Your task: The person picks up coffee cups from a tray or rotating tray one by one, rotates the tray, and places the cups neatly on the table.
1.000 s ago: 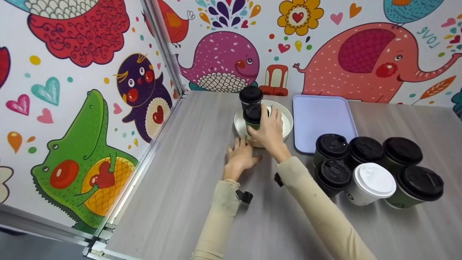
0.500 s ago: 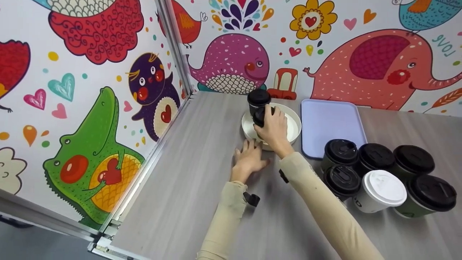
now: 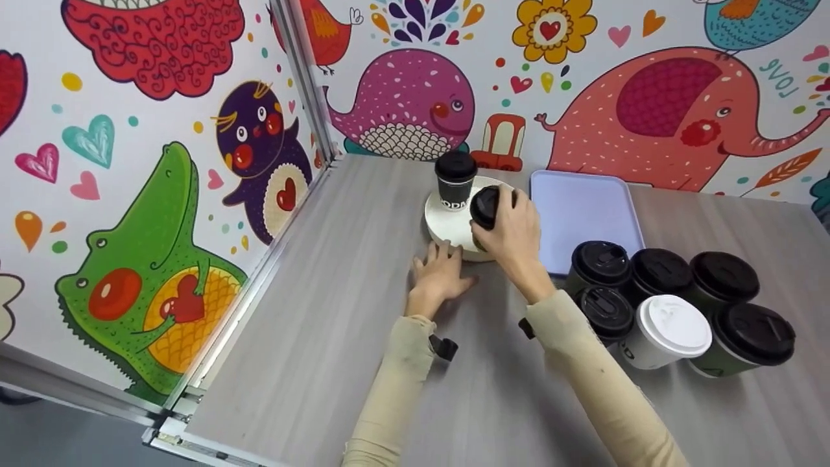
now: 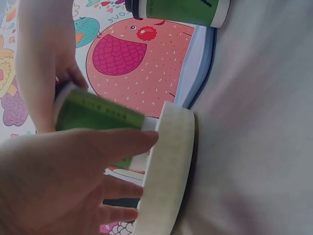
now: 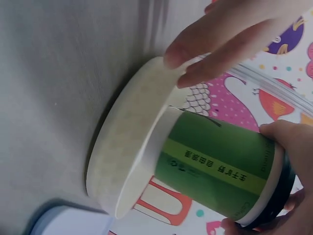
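My right hand [image 3: 517, 235] grips a green paper coffee cup [image 5: 215, 164] around its black lid, near the top. The cup leans at a tilt, its white base inside the rim of a round, shallow white bowl [image 3: 447, 227]. My left hand [image 3: 441, 279] lies at the bowl's near side with fingers spread and fingertips on the rim. In the left wrist view its thumb [image 4: 132, 141] reaches along the rim. Toward the back left of the bowl, a dark coffee cup [image 3: 455, 188] with a black lid stands upright.
A pale lilac tray [image 3: 580, 207] lies right of the bowl. On the right stand several black-lidded coffee cups [image 3: 723, 275] around a white-lidded white cup [image 3: 671, 331]. A metal rail [image 3: 259, 285] and printed wall panels border the left and back.
The green cup has moved right within the bowl in my right hand, away from the dark cup, whose front now shows. My left hand stays at the rim. The head view has shifted slightly.
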Motion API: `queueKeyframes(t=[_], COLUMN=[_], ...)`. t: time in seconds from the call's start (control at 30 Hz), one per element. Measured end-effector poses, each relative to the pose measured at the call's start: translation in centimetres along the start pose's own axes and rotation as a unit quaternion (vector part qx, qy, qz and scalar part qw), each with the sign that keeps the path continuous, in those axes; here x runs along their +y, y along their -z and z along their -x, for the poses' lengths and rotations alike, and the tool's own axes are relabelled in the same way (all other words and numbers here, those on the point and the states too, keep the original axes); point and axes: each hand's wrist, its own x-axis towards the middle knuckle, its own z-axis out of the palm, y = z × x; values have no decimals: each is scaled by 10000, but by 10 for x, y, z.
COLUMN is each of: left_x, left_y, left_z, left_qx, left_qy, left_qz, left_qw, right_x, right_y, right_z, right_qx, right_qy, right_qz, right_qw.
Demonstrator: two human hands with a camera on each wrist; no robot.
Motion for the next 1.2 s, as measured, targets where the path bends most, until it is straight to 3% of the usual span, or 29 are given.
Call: queueKeyframes(t=[0.27, 0.47, 0.93, 1.2], left_x=[-1, -2, 1, 0], left_y=[1, 2, 0, 0], left_z=[0, -1, 0, 1], left_qx=[-25, 3, -63, -95], left_qy=[-24, -66, -101, -127], left_qz=[-42, -77, -25, -7], left_qw=[10000, 9999, 9999, 9999], right_x=[13, 21, 31, 36], right_y=[28, 37, 36, 28], right_z=[27, 42, 59, 64], right_qx=[-37, -127, -295, -114], right_qy=[-164, -316, -245, 12], right_qz=[121, 269, 566, 824], right_qw=[9998, 9991, 9977, 9965])
